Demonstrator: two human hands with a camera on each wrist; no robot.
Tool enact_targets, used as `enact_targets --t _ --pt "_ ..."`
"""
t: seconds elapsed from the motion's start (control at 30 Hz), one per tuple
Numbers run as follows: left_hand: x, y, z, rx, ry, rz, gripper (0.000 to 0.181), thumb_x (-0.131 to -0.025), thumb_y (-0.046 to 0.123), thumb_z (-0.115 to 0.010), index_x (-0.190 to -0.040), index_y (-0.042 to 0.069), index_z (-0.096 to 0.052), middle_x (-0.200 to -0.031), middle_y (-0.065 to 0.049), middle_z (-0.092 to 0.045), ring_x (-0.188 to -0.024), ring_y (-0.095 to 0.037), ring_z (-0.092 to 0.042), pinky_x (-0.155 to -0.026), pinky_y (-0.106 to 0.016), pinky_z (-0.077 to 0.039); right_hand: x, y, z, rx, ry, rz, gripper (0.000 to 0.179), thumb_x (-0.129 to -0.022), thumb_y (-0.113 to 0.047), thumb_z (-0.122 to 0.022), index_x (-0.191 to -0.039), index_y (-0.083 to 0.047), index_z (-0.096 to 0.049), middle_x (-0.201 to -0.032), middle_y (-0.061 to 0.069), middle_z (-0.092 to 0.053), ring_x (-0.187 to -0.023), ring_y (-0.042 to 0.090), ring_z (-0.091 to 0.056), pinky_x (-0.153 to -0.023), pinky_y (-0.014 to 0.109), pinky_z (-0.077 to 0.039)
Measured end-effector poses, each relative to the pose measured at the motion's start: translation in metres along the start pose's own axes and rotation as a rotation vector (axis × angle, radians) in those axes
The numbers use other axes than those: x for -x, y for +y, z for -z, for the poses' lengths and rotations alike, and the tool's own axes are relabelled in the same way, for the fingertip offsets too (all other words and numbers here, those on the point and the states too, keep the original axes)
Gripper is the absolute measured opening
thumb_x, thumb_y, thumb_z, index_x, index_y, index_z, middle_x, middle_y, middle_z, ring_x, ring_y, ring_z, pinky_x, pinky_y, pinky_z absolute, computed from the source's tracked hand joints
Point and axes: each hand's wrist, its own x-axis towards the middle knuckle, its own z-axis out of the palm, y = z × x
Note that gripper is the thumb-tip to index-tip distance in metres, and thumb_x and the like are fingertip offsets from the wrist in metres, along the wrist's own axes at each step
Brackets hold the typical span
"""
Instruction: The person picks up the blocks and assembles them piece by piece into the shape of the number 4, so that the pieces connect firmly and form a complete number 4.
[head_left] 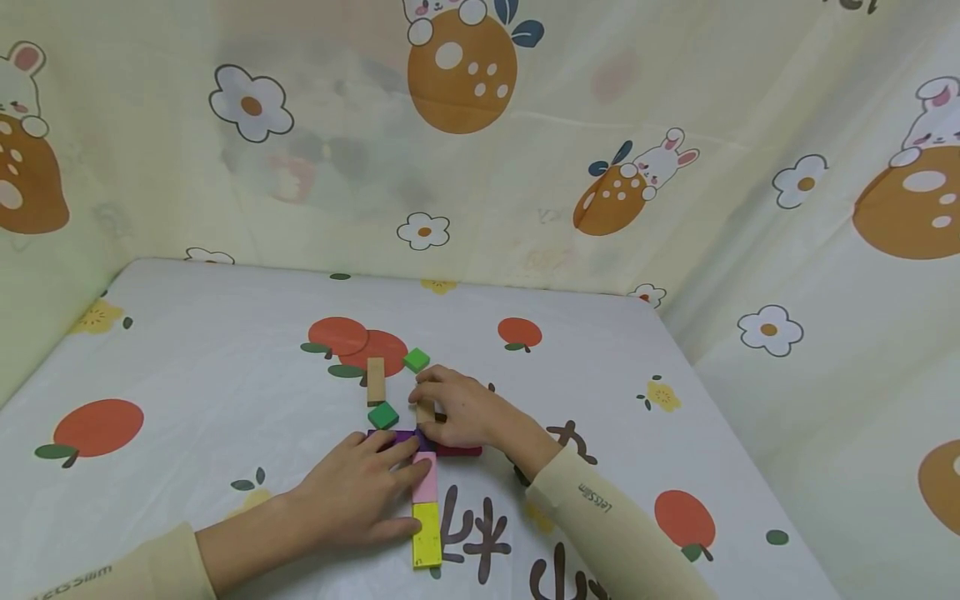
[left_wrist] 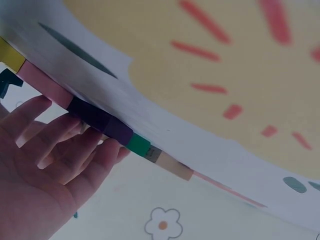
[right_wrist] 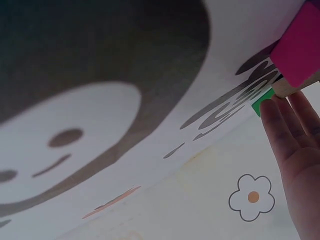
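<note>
My left hand [head_left: 352, 492] lies over a line of small blocks, its spread fingers touching the purple block [head_left: 393, 435] and the pink block [head_left: 426, 482]. Below the pink one is a yellow block [head_left: 428, 542], near the left thumb. My right hand [head_left: 467, 410] pinches a tan wooden block [head_left: 425, 412] above the row, partly hidden by the fingers. A magenta block [head_left: 463, 451] sits under that hand and shows large in the right wrist view. Left of the right fingers lie a green block [head_left: 383, 415] and another tan block [head_left: 376, 383]. Beyond the fingertips is a light green block [head_left: 416, 360].
A white cloth [head_left: 225, 350] printed with fruit, flowers and dark characters covers the table. Behind it hangs a pale curtain [head_left: 337, 183] with rabbits and flowers, which also runs down the right side.
</note>
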Motion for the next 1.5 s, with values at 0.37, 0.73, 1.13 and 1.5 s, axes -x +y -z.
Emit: enact_targets --t 0.37,0.73,1.13,1.5 --pt "0.000 0.000 0.001 0.002 0.000 0.001 0.066 -0.092 0.069 -0.060 -0.142 0.026 -0.064 -0.142 -0.002 -0.064 -0.126 -0.029 -0.058 -0.095 -0.048 -0.052 0.000 0.001 0.000 0.010 0.002 0.014 0.039 -0.096 -0.027 -0.063 -0.132 -0.016 -0.070 -0.150 0.007 -0.054 -0.135 0.027 -0.056 -0.115 0.045 -0.046" --pt "-0.002 -0.001 0.000 0.005 0.011 -0.016 0.064 -0.092 0.068 -0.060 -0.140 0.026 -0.064 -0.142 -0.002 -0.064 -0.123 -0.028 -0.058 -0.093 -0.047 -0.052 0.006 -0.002 0.002 0.033 -0.015 -0.005 0.041 -0.098 -0.030 -0.061 -0.136 -0.020 -0.067 -0.156 0.005 -0.051 -0.142 0.026 -0.051 -0.119 0.047 -0.042" --pt "-0.005 -0.006 0.001 0.068 0.077 -0.023 0.041 -0.095 0.049 -0.065 -0.128 0.024 -0.072 -0.136 0.001 -0.068 -0.116 -0.024 -0.061 -0.085 -0.042 -0.053 0.019 -0.003 0.002 0.034 0.001 -0.015 0.045 -0.096 -0.032 -0.064 -0.140 -0.021 -0.064 -0.157 0.008 -0.049 -0.146 0.029 -0.046 -0.119 0.049 -0.042" --pt "-0.009 -0.011 0.006 0.144 0.075 0.051 0.033 -0.095 0.038 -0.070 -0.123 0.021 -0.074 -0.127 0.000 -0.072 -0.115 -0.023 -0.064 -0.089 -0.042 -0.055 0.032 -0.007 0.000 0.062 -0.011 -0.013 0.051 -0.095 -0.035 -0.068 -0.144 -0.023 -0.061 -0.159 0.005 -0.048 -0.148 0.025 -0.043 -0.114 0.047 -0.047"
